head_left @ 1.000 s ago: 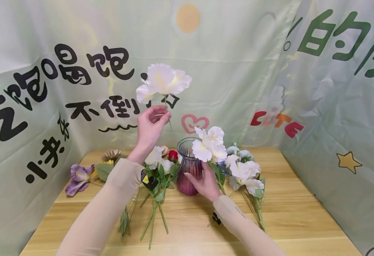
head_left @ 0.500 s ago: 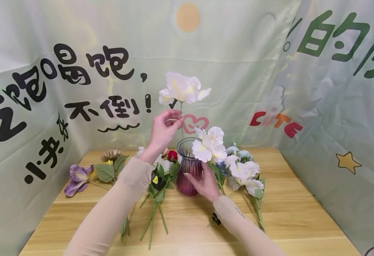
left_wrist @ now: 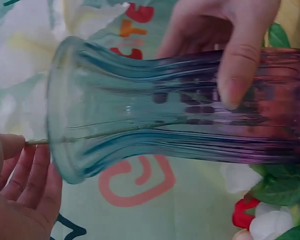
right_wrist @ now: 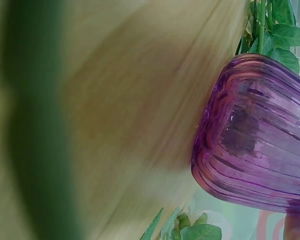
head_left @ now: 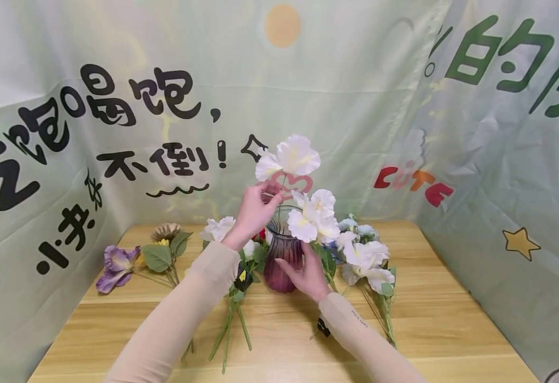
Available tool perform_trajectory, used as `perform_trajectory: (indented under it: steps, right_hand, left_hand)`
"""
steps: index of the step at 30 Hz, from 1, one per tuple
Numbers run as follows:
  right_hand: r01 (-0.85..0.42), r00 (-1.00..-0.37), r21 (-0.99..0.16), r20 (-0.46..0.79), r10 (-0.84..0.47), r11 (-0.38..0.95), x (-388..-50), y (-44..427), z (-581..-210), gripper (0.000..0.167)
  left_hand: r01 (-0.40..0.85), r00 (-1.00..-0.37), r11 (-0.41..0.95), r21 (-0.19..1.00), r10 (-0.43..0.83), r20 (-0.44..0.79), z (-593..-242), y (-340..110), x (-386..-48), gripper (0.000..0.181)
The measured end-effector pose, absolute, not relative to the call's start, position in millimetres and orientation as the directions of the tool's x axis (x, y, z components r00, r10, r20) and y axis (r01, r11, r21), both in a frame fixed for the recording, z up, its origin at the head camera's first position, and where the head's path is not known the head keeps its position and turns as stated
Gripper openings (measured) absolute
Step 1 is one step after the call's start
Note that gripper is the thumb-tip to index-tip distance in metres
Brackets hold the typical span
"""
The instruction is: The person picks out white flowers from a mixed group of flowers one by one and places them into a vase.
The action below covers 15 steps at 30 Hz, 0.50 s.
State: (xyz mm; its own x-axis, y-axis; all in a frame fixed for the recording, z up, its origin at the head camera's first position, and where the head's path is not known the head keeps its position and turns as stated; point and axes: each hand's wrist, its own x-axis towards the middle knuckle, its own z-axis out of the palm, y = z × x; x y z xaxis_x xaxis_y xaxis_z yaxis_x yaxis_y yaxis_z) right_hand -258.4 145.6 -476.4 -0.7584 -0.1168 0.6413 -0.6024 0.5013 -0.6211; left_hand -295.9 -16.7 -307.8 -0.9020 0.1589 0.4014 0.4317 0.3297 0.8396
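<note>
A glass vase (head_left: 283,260), bluish at the rim and purple below, stands upright on the table. My left hand (head_left: 259,210) pinches the thin stem of a white flower (head_left: 298,154) just above the rim. In the left wrist view that stem (left_wrist: 100,135) runs through the mouth down inside the glass, and my left fingers (left_wrist: 37,175) are beside the rim. My right hand (head_left: 309,274) grips the vase's right side, its thumb (left_wrist: 235,87) across the front. Another white flower (head_left: 314,217) overlaps the rim's right side; where its stem runs is hidden.
Left of the vase lie a purple flower (head_left: 117,266), a brown flower (head_left: 166,232) and green-stemmed white flowers (head_left: 218,229). More white blooms (head_left: 367,260) and pale blue ones (head_left: 366,230) lie to the right. A printed cloth (head_left: 356,106) surrounds the wooden table (head_left: 432,319).
My left hand has moved right and down with the white flower, from the left of the vase to above its mouth, and the stem has entered it. My right hand and the vase stay put.
</note>
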Motion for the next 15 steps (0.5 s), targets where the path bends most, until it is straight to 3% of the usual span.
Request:
perform_trajectory:
  steps: [10,15]
  right_hand:
    - [-0.609,-0.753,-0.615,0.648,-0.119,0.501,-258.8,146.6,-477.3,0.072]
    - [-0.59,-0.761,-0.608,0.639,-0.113,0.531,-259.0,146.2,-477.9,0.06]
  left_hand:
    - [0.471,-0.882,0.445,0.762,0.239,0.406,-320.9,-13.5,-295.6,0.015]
    - [0.497,-0.868,0.506,0.705,0.282,0.409,-325.8,-14.7,-296.0,0.016]
